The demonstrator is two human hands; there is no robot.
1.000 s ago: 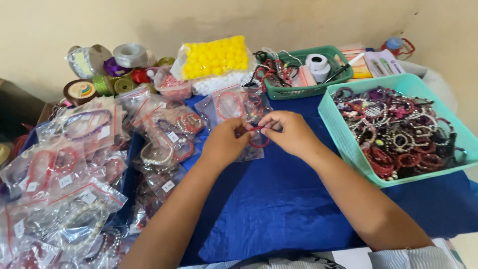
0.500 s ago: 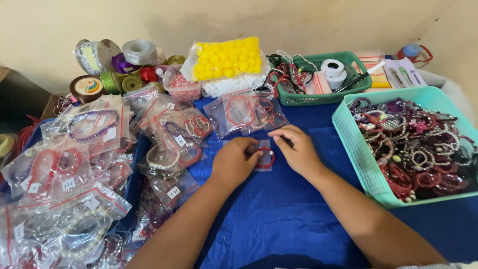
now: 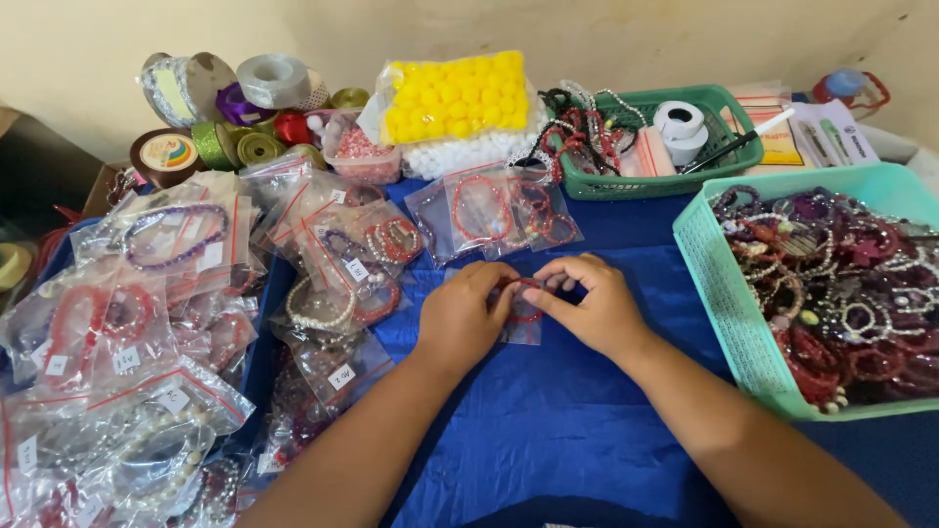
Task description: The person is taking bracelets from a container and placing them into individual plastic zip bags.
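Compared with a second ago, both hands have come down from over the bagged bracelets to the blue cloth (image 3: 548, 430), so the little clear bag (image 3: 523, 323) with the red bracelet (image 3: 525, 301) now lies flat in the middle of it. Left hand (image 3: 465, 318) and right hand (image 3: 587, 308) both pinch the bag's top edge, fingertips touching. Looks like the sealing bit. The teal basket (image 3: 729, 293) of loose bracelets sits to the right, bagged ones (image 3: 176, 293) piled left.
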